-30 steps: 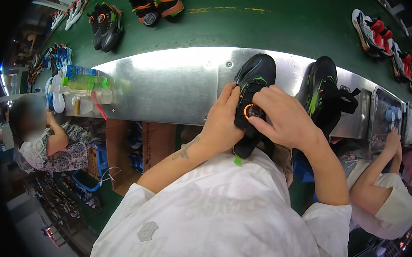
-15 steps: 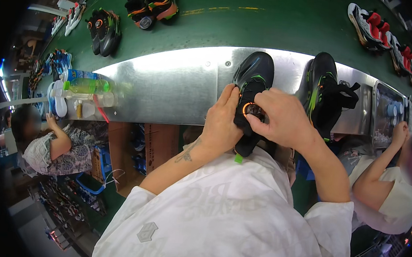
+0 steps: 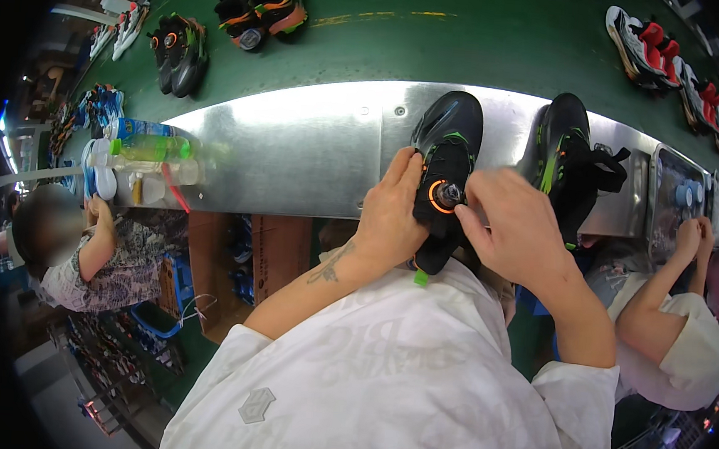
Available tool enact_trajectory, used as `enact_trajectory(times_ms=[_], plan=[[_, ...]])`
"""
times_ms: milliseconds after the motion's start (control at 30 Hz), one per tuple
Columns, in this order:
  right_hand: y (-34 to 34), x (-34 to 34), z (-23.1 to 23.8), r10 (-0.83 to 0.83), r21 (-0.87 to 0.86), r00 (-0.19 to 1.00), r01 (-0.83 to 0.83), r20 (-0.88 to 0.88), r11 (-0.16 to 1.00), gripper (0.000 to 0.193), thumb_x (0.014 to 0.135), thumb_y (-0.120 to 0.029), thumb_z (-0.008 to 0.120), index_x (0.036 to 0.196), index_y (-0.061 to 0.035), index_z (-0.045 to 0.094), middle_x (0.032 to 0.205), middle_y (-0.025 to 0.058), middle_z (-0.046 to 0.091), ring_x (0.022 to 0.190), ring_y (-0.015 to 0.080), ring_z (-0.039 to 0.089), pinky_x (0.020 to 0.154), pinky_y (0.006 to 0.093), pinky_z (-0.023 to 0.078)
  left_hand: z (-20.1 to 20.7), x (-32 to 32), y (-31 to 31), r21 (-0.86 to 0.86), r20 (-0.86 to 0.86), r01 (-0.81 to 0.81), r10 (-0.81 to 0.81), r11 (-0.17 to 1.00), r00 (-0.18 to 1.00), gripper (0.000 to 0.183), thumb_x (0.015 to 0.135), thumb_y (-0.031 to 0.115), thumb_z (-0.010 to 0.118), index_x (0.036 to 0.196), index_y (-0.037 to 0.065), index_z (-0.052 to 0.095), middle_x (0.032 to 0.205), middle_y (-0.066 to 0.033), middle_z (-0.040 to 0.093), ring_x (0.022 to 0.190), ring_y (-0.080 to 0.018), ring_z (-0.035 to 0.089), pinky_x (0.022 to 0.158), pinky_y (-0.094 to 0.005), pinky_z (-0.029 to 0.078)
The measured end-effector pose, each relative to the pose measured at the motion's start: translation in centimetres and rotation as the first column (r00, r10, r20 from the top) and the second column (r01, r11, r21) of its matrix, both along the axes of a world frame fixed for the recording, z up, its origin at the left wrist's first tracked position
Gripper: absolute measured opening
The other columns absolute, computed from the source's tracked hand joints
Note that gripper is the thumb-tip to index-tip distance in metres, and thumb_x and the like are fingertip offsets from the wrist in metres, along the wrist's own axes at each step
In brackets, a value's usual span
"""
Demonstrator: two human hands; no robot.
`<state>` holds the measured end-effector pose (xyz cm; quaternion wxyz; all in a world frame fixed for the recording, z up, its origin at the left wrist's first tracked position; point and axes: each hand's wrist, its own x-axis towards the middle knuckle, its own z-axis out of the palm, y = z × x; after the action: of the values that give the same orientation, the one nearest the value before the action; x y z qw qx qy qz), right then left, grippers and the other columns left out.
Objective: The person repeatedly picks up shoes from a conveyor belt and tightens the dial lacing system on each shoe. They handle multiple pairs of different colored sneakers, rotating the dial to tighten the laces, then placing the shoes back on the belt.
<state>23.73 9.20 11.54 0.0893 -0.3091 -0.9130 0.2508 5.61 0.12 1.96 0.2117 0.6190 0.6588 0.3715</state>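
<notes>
A black sneaker (image 3: 454,118) with green trim stands toe-away on the metal bench in front of me. My left hand (image 3: 395,210) grips it along its left side, with the fingers up near the laces. On its tongue sits a round dial (image 3: 445,195), dark and clear with an orange ring. Just right of the dial is my right hand (image 3: 513,227), slightly blurred, its thumb and forefinger apart and nothing seen between them. The thumb tip is very near the dial; I cannot tell whether they touch. A second black sneaker (image 3: 565,126) stands farther right, its strap hanging out sideways.
Beyond the metal bench (image 3: 298,145) runs a green surface (image 3: 472,49) with black-orange sneakers (image 3: 262,5) and red-white sneakers (image 3: 647,48). Bottles (image 3: 152,148) lie at the left. A metal tray (image 3: 672,167) sits at the right. One person (image 3: 82,263) works on each side.
My right hand has come off the dial and shifted right, its fingers parting. The dial now shows fully. My left hand still holds the sneaker, which has tilted slightly.
</notes>
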Motion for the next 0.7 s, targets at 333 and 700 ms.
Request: enact_trajectory(times_ms=[333,700], plan=[[0.7,-1.4,-2.6,0.045,0.04,0.998,-0.044,-0.042,0.998,0.035,0.093,-0.033,0.081,0.104,-0.0049,0.065,0.097,0.0104,0.063,0.092,0.0335,0.064,0.08,0.045,0.054,-0.5,0.1,-0.2,-0.063,0.004,-0.01,0.011,0.998,1.0,0.075,0.076,0.004,0.082,0.143,-0.015,0.055,0.148,-0.0299,0.059,0.109,-0.0486,0.072,0.089,-0.0478,0.063],[-3.1,0.9,-3.6,-0.208,-0.164,0.965,0.182,-0.159,0.97,0.051,0.086,-0.03,0.086,0.123,-0.005,0.06,0.105,0.0153,0.067,0.095,0.0393,0.069,0.08,0.0468,0.056,1.3,-0.5,-0.1,0.091,-0.07,0.007,-0.001,0.996,0.998,0.078,0.067,-0.002,0.079,0.141,-0.011,0.058,0.147,-0.0295,0.058,0.116,-0.0484,0.068,0.092,-0.0485,0.061]])
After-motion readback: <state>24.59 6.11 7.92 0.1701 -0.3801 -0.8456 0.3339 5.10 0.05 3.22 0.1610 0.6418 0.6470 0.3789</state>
